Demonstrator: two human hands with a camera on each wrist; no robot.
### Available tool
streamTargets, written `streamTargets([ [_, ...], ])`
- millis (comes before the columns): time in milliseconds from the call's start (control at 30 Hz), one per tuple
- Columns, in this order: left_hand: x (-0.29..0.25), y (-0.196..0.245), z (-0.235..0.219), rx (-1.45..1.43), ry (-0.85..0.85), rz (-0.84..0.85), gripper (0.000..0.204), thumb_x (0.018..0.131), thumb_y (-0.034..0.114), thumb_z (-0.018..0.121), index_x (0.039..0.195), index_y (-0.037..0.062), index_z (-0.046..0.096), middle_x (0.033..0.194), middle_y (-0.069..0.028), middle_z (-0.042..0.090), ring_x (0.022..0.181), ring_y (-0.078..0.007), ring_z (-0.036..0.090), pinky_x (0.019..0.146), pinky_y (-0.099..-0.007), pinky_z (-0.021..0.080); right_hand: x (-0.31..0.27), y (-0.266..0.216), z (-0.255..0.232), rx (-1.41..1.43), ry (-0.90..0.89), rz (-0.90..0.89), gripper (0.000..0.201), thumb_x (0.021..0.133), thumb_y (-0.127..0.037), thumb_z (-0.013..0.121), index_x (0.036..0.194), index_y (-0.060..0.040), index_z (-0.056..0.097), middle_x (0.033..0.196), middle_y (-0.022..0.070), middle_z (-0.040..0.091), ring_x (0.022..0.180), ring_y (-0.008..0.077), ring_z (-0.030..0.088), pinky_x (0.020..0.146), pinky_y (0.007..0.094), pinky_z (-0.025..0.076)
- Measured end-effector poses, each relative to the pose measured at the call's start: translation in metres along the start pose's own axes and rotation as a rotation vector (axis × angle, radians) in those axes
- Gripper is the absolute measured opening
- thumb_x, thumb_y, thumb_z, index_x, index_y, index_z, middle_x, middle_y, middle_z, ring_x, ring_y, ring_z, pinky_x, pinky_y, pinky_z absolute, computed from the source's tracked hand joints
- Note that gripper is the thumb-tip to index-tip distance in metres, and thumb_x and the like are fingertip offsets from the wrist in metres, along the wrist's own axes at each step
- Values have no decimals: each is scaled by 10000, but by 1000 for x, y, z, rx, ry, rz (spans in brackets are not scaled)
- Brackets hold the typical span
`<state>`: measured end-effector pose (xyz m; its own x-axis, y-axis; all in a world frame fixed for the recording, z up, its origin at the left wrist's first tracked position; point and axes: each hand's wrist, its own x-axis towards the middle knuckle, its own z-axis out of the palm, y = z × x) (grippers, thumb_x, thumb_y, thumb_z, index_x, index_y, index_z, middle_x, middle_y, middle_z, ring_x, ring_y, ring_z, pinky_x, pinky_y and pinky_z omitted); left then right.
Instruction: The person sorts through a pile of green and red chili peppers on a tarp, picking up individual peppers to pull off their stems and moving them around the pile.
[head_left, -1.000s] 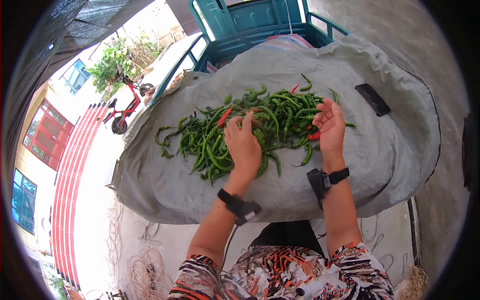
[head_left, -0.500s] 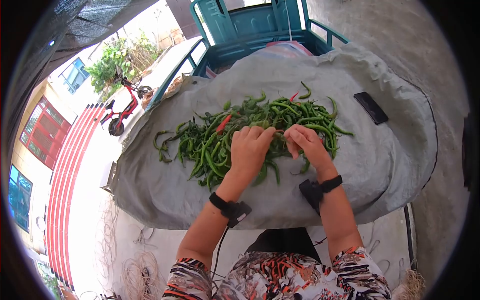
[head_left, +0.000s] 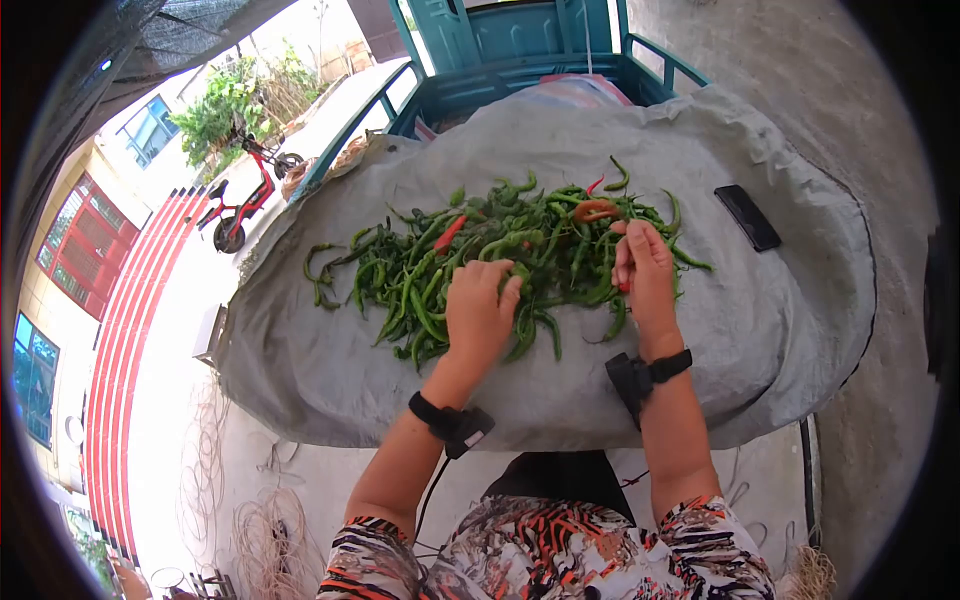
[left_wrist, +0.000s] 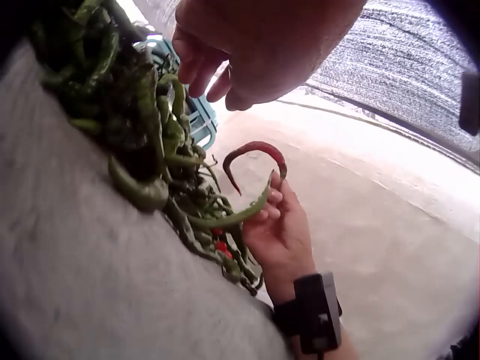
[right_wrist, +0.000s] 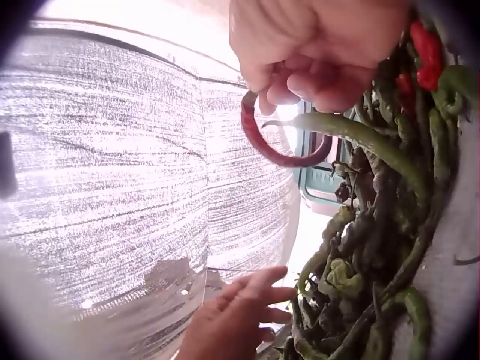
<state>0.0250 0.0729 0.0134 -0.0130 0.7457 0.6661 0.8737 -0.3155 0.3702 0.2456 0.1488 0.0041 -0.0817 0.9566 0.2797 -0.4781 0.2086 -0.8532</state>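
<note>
In the head view my right hand (head_left: 648,285) is raised over the right side of a heap of green chili peppers (head_left: 400,290). It pinches one end of a curled reddish-brown chili pepper (head_left: 597,209); this pepper (right_wrist: 283,160) forms a hook below the fingertips in the right wrist view. A green pepper (left_wrist: 236,217) overlaps that hand in the left wrist view. My left hand (head_left: 480,315) hovers at the near middle of the heap, thumb apart from the fingers. Seen from the right wrist, the left hand (right_wrist: 236,319) has loosely spread fingers and holds nothing.
Grey cloth (head_left: 760,340) lies under the heap, draped over a teal cart (head_left: 520,60). A black phone (head_left: 747,217) lies on the cloth at right. Some red peppers (head_left: 450,234) show among the green ones. A red scooter (head_left: 250,205) stands far left.
Both hands came together over the heap with a reddish pepper between them. Since then my right hand has moved up and right with that pepper, and the left has drawn away from it.
</note>
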Motion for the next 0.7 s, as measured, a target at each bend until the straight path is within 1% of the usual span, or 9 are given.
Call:
streamTargets([
  [33, -5, 2, 2, 25, -7, 48, 219, 831, 122, 688, 1040, 66, 653, 943, -107, 589, 897, -316, 558, 765, -414, 445, 1, 1, -2, 29, 30, -3, 315, 1029, -317, 516, 1030, -31, 646, 657, -38, 513, 513, 42, 445, 492, 209, 402],
  [67, -10, 5, 1, 42, -92, 6, 283, 817, 102, 695, 1091, 61, 640, 1002, -105, 593, 972, -313, 546, 827, -426, 437, 2, 4, -6, 62, 9, -3, 313, 1025, -324, 524, 1060, -38, 646, 685, -38, 525, 526, 41, 447, 495, 209, 404],
  [200, -8, 6, -3, 310, 74, -39, 446, 809, 90, 689, 1240, 81, 576, 1188, -133, 547, 1085, -327, 507, 918, -425, 405, 3, 7, -5, 19, 67, -70, 408, 1025, -346, 510, 1289, -38, 551, 751, -12, 572, 543, 45, 462, 498, 211, 414],
  [300, 6, -8, -9, 384, 189, -49, 465, 806, 89, 692, 1255, 81, 573, 1161, -130, 566, 1078, -328, 508, 916, -427, 406, 1, 3, 1, -29, 107, -50, 532, 1027, -367, 489, 1436, -35, 418, 796, 17, 602, 550, 49, 473, 500, 211, 421],
  [367, 11, -24, -8, 371, 110, -82, 434, 807, 103, 701, 1224, 58, 590, 1087, -114, 599, 1021, -315, 533, 866, -433, 419, 1, 3, 0, -30, 77, -17, 597, 1026, -383, 477, 1490, -33, 339, 811, 34, 613, 549, 52, 478, 501, 211, 424],
  [433, 13, -36, -8, 332, 1, -113, 421, 803, 112, 706, 1205, 49, 596, 1030, -101, 604, 983, -308, 545, 834, -436, 420, 1, 2, 2, -38, 70, -39, 597, 1024, -387, 478, 1480, -26, 346, 806, 39, 613, 549, 55, 481, 500, 211, 422],
  [533, 10, -36, -11, 222, -10, -166, 319, 811, 119, 713, 1112, 43, 638, 972, -104, 591, 909, -304, 560, 775, -427, 436, 1, 0, 0, -52, -1, -52, 549, 1022, -377, 478, 1433, -21, 402, 801, 38, 614, 546, 57, 482, 499, 207, 411],
  [633, 3, -28, -17, -31, 9, -264, 214, 840, 111, 699, 1038, 42, 658, 925, -113, 574, 876, -303, 556, 723, -423, 439, -1, 1, -3, -115, -23, -78, 449, 1019, -351, 480, 1325, -23, 505, 801, 30, 615, 567, 54, 486, 517, 203, 402],
  [700, -2, -21, -21, -115, 110, -300, 146, 882, 120, 682, 994, 26, 679, 888, -89, 565, 774, -236, 537, 667, -375, 429, -2, 3, -1, -181, 7, -128, 389, 1018, -334, 482, 1245, -29, 565, 800, 20, 614, 590, 50, 488, 539, 204, 401],
])
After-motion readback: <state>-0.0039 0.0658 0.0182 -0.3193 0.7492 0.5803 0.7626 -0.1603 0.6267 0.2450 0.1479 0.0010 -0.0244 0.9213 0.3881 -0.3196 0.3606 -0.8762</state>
